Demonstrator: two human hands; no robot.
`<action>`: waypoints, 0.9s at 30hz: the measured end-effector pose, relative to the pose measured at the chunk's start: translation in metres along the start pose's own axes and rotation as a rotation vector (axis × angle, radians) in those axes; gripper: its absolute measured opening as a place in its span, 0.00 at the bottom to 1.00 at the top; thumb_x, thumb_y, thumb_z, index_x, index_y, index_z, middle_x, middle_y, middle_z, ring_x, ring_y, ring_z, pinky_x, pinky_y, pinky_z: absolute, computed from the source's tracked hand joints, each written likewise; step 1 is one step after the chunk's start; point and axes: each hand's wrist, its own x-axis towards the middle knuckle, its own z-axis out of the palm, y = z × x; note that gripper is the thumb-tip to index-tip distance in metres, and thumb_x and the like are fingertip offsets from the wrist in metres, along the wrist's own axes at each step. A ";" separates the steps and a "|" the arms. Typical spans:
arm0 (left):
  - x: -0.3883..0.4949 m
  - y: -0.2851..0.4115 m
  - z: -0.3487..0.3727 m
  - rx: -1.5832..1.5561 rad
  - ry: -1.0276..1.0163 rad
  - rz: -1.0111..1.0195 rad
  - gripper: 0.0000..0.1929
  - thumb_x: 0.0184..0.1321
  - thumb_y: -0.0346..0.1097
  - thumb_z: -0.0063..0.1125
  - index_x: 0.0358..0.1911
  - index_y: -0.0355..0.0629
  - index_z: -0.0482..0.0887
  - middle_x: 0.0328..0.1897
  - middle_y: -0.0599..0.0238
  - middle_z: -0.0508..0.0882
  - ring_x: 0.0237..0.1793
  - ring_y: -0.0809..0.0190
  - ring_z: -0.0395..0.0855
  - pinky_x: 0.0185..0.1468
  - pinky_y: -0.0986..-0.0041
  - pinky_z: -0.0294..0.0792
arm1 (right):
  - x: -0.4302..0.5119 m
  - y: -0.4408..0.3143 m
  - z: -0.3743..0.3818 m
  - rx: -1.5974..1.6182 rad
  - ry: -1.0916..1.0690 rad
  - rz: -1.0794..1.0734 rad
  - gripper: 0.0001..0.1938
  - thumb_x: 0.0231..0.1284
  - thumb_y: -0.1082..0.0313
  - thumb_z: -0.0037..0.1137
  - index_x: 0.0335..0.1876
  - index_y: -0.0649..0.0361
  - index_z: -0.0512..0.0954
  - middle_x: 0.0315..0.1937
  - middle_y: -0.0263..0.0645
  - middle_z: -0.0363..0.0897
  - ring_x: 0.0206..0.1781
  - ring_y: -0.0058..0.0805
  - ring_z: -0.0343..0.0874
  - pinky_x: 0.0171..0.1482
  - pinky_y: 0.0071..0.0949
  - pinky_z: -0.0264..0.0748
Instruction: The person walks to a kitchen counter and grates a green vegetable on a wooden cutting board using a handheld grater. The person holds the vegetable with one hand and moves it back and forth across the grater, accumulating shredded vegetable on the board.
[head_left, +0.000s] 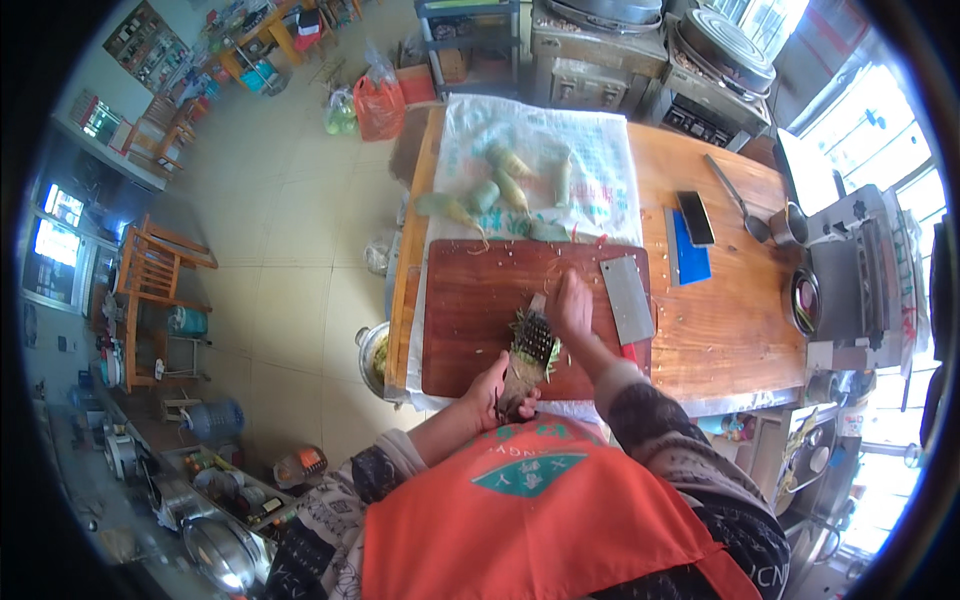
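My left hand (487, 394) is closed round the lower end of a grater (523, 371), which lies tilted over a dark red wooden cutting board (461, 300). Green shreds (553, 356) hang about the grater's perforated part. My right hand (572, 304) is curled in a fist near the grater's upper end; what is inside it is hidden. Right of that hand a cleaver (628, 300) with a red handle lies on the board. Beyond the board, several green radishes (512, 187) rest on a white printed plastic sheet (600, 135).
A phone (696, 217), a blue object (691, 251), a ladle (754, 225) and metal cups (787, 225) stand or lie on the wooden table (720, 322) at right. Below its left edge is a metal pot (367, 360). Stoves (592, 75) stand beyond the far edge.
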 end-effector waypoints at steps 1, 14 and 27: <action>0.000 0.000 -0.001 0.013 0.038 0.022 0.33 0.65 0.70 0.30 0.50 0.44 0.68 0.35 0.51 0.74 0.26 0.57 0.68 0.28 0.68 0.66 | -0.003 -0.001 0.001 0.032 0.020 -0.032 0.05 0.51 0.72 0.49 0.31 0.61 0.66 0.29 0.54 0.72 0.36 0.57 0.73 0.38 0.52 0.67; 0.005 0.001 -0.017 0.056 -0.021 0.062 0.36 0.63 0.71 0.33 0.47 0.40 0.74 0.31 0.48 0.78 0.23 0.55 0.73 0.26 0.67 0.67 | -0.005 -0.011 0.021 0.038 -0.139 0.025 0.05 0.61 0.70 0.45 0.35 0.62 0.65 0.28 0.55 0.73 0.34 0.60 0.74 0.36 0.58 0.67; 0.006 -0.001 -0.015 0.015 -0.029 0.036 0.36 0.63 0.72 0.32 0.46 0.41 0.73 0.31 0.51 0.78 0.25 0.55 0.73 0.27 0.67 0.67 | -0.002 -0.011 0.011 0.052 -0.024 0.142 0.06 0.55 0.71 0.46 0.38 0.60 0.67 0.27 0.56 0.75 0.39 0.62 0.75 0.44 0.57 0.66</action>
